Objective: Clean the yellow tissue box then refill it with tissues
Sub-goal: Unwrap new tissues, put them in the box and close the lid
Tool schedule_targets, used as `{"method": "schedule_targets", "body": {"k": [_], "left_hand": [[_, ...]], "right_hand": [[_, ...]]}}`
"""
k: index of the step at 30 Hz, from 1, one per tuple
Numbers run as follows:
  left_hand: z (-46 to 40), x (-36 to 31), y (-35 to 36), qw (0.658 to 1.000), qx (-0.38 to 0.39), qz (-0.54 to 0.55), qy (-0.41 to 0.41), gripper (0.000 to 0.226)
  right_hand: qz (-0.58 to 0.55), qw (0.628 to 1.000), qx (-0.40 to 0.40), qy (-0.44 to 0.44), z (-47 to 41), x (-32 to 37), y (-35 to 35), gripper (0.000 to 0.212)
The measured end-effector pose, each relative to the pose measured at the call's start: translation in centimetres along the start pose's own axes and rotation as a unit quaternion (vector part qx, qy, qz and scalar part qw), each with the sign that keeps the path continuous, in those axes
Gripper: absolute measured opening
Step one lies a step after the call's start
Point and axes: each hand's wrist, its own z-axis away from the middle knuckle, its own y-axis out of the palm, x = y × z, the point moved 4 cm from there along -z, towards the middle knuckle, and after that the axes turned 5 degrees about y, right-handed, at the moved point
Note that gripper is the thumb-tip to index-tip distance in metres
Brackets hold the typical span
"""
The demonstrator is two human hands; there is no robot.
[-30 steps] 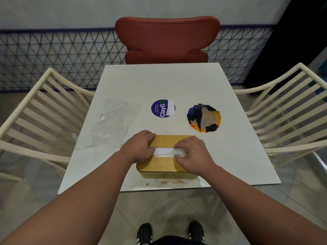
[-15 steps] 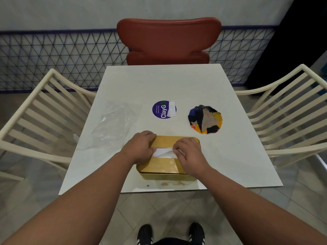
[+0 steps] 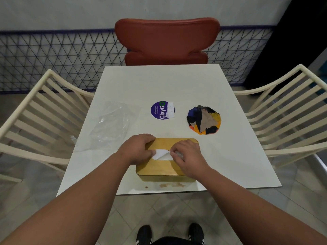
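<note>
The yellow tissue box (image 3: 159, 168) lies flat near the table's front edge. White tissue (image 3: 161, 154) shows in the slot on its top. My left hand (image 3: 138, 147) rests on the box's left end, with its thumb at the slot's left edge. My right hand (image 3: 187, 156) sits on the right half of the box, its fingertips pinching the tissue at the slot's right end. A corner of the tissue is lifted out of the slot. The box's right side is hidden under my right hand.
The white table (image 3: 177, 85) holds a crumpled clear plastic bag (image 3: 111, 124) at left, a purple round sticker (image 3: 162, 110) and a multicoloured round patch (image 3: 203, 120). Brown stains (image 3: 169, 185) mark the front edge. A red chair (image 3: 166, 41) stands behind, and cream slatted chairs (image 3: 44, 117) stand at both sides.
My right hand slid left along the slot and curled its fingers onto the tissue, raising a corner of it. My left hand stayed on the box.
</note>
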Motion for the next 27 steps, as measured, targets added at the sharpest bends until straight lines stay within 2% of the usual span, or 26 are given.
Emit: {"method": "schedule_targets", "body": {"k": [6, 9, 12, 17, 27], "left_hand": [[0.4, 0.2, 0.3, 1.000, 0.001, 0.016, 0.013, 0.064], [0.9, -0.2, 0.2, 0.996, -0.039, 0.033, 0.073, 0.064], [1.0, -1.2, 0.4, 0.992, -0.067, 0.012, 0.105, 0.063], [0.4, -2.2, 1.0, 0.985, -0.088, -0.034, 0.142, 0.031], [-0.3, -2.1, 1.2, 0.990, -0.083, -0.031, 0.113, 0.032]], "right_hand": [[-0.004, 1.000, -0.007, -0.009, 0.2, -0.4, -0.3, 0.018], [0.035, 0.999, -0.027, -0.003, 0.4, -1.0, -0.6, 0.027], [0.046, 0.998, -0.037, 0.006, 0.2, -1.1, -0.6, 0.020], [0.039, 0.998, -0.036, 0.013, 0.1, -1.0, -0.5, 0.021], [0.023, 0.997, -0.041, 0.066, -0.6, -1.1, -0.6, 0.021]]}}
